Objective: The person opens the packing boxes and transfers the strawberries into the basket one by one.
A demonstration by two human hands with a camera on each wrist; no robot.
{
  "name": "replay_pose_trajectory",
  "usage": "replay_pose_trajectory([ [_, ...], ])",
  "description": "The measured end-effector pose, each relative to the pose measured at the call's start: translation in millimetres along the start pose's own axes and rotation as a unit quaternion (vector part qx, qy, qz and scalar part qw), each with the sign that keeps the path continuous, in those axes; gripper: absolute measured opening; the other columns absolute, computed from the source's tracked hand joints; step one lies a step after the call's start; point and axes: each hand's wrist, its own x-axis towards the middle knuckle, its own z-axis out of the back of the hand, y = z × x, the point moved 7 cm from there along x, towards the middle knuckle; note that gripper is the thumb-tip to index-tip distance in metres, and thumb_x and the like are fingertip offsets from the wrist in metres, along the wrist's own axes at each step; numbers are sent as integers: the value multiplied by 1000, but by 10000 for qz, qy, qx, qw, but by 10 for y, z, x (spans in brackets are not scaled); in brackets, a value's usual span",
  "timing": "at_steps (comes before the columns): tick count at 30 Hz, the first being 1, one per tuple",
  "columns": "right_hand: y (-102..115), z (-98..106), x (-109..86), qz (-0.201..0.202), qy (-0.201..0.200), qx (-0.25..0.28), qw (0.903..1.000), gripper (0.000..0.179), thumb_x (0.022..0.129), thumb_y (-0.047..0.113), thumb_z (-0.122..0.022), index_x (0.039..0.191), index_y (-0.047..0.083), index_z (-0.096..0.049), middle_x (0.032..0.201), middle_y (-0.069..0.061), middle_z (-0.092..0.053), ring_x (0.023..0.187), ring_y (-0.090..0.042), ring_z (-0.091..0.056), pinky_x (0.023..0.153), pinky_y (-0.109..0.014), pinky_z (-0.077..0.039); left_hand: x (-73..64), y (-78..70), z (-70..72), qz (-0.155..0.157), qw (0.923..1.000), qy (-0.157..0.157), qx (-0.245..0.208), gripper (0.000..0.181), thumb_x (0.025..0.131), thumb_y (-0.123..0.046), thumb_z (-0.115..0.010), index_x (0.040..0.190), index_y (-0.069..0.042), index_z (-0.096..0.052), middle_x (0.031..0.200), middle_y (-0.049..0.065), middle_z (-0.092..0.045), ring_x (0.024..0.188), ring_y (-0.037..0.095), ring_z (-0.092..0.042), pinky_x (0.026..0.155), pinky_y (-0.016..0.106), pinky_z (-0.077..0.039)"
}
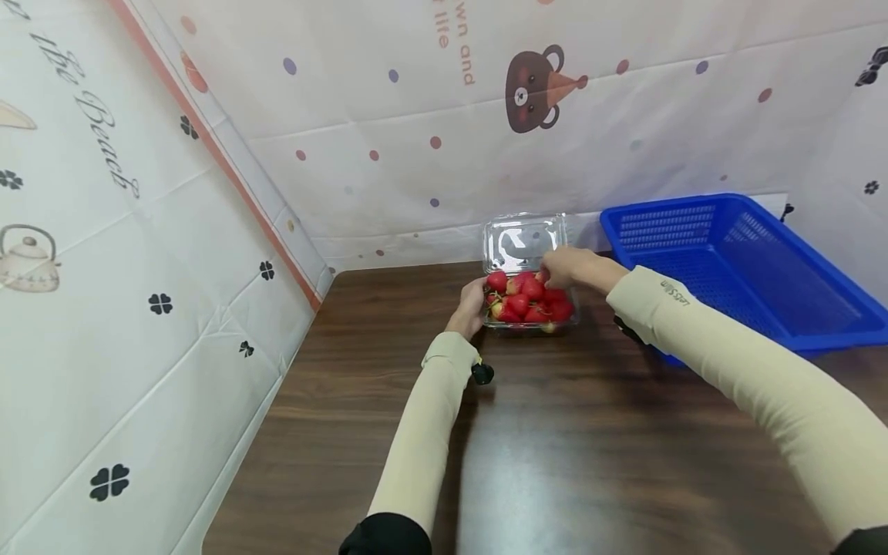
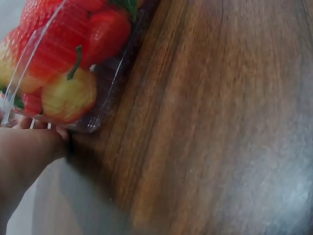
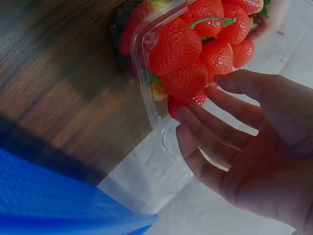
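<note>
A clear plastic box heaped with red strawberries stands on the table, its hinged lid raised behind it. My left hand holds the box at its left end; in the left wrist view, some of that hand's fingers show through the plastic. Over the right part of the heap is my right hand. Seen from the right wrist, its fingers are spread and slightly bent, with tips against strawberries at the box's edge. None of the fruit is lifted clear of the heap.
To the right of the box stands a large blue plastic basket, close to my right forearm. A patterned white cloth hangs along the back and left of the dark wooden table.
</note>
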Motion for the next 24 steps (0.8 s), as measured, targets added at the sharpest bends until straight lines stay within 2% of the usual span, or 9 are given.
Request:
replay_pose_trajectory([
  [2,1,-7,25,120,-14,-1,9999,24,90,10,-65,109,-2,-72,110,-21,-73,100,-35,-68,87,-54,-61,16,-50,-11,-196,9988,15,457,34,104,-17,-48,127,1,-67,99,1,-60,87,10,-56,81,20,-53],
  [4,20,-7,51,244,-53,-7,9997,24,88,7,-65,108,-3,-72,108,-21,-73,98,-34,-68,86,-53,-62,-7,-150,2,-397,9906,111,1302,36,106,-18,-47,131,1,-65,103,5,-62,83,11,-56,73,18,-52],
  [5,37,-8,59,321,-71,-1,9995,25,87,6,-65,108,-3,-72,108,-21,-73,97,-34,-69,86,-52,-62,-30,-216,10,-519,9811,202,1852,37,106,-18,-47,134,0,-64,108,8,-65,84,12,-59,71,18,-55],
  [7,65,-14,74,398,-129,-16,9991,26,85,6,-65,109,-3,-72,106,-19,-74,97,-34,-69,85,-51,-63,-104,-358,28,-689,9541,473,2876,39,104,-13,-49,140,0,-59,118,16,-67,84,17,-63,73,22,-62],
  [10,116,-35,92,461,-236,-61,9986,26,84,8,-69,109,0,-71,99,-14,-72,92,-32,-67,81,-51,-62,-233,-524,35,-560,9190,1086,3749,53,99,0,-49,152,-3,-46,133,26,-60,90,27,-66,88,42,-66],
  [13,161,-67,121,513,-282,-97,9982,29,87,13,-73,113,1,-70,97,-13,-70,92,-31,-66,80,-51,-62,-292,-578,13,-185,8987,1522,4108,68,93,11,-52,157,-8,-38,137,29,-54,92,31,-69,96,50,-63],
  [17,205,-110,143,462,-121,-28,9989,36,88,15,-77,119,-1,-68,105,-16,-71,95,-30,-68,83,-50,-63,-211,-568,-42,-148,8722,1448,4670,71,86,14,-58,151,-12,-49,142,35,-46,85,36,-75,77,42,-68],
  [19,212,-126,148,353,-46,4,9994,36,88,15,-77,119,-1,-67,106,-17,-72,95,-29,-68,85,-49,-63,-190,-568,-64,-93,8653,1390,4815,69,86,12,-58,150,-13,-51,142,37,-45,83,37,-76,71,40,-69],
  [24,219,-135,188,280,-107,-46,9995,37,86,13,-80,118,-1,-66,104,-18,-71,92,-29,-69,81,-47,-64,-304,-618,-63,527,8724,1559,4603,73,91,15,-57,157,-11,-40,119,31,-63,91,37,-74,86,45,-66],
])
